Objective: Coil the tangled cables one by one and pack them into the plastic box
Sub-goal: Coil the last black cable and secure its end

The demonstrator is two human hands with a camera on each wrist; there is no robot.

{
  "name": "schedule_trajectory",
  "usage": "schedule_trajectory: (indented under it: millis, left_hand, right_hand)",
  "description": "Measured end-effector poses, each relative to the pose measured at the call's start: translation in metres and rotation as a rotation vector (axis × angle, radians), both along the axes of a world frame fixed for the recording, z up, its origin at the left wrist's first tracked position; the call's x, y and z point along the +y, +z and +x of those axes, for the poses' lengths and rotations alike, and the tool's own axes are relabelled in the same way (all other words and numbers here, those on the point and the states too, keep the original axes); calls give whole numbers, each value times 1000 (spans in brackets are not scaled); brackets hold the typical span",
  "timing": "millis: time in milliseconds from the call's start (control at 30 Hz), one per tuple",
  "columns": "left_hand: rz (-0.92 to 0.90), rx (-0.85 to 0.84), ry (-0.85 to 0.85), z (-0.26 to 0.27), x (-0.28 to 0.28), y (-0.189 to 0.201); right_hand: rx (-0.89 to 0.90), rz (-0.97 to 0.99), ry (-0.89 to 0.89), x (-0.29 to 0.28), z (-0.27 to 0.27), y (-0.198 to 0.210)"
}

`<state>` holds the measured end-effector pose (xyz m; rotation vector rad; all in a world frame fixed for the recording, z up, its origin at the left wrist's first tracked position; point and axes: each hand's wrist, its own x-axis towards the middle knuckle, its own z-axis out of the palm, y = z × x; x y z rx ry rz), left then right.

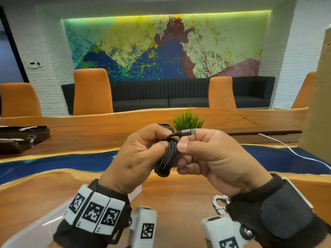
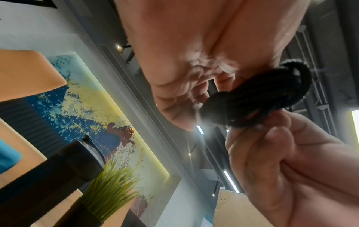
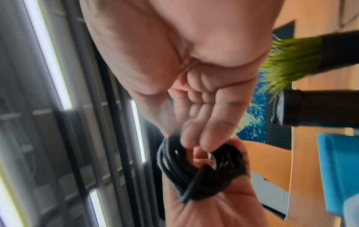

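Nearest, a white cable (image 1: 220,201) lies loose on the worktop (image 1: 179,194) at five o'clock, not yet coiled. Just above it both hands are raised — the left hand (image 1: 138,156) curled round the black braided cable (image 1: 167,158), a tight bundle, the right hand (image 1: 211,158) pinching the wrapped end beside its grey plug (image 1: 188,131). If that tail is not tucked firmly, the stiff braid will probably spring open when released. Farther off, at two o'clock, another white cable (image 1: 293,153) trails — the plastic box I cannot pick out for certain.
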<state>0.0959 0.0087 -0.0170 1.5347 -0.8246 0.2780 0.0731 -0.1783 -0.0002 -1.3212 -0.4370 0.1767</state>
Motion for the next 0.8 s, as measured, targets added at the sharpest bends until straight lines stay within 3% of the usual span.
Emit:
schedule_trajectory:
  millis: [200,400,500,633,800]
  left_hand:
    - [-116,207,-64,-2,-5,1]
    - [-64,260,82,-7,-12,7]
    - [-33,245,160,-8,-13,8]
    - [113,135,228,-11,-7,12]
    - [183,58,235,-15,-4,14]
  right_hand:
    - [-136,-70,-155,-1,-2,4]
    - [-636,-464,-397,1,-5,2]
    - [-812,-598,-515,3,-8,1]
    - [-977,-626,-569,-2,-8,3]
    - [-1018,-631,-559,-4,-4,1]
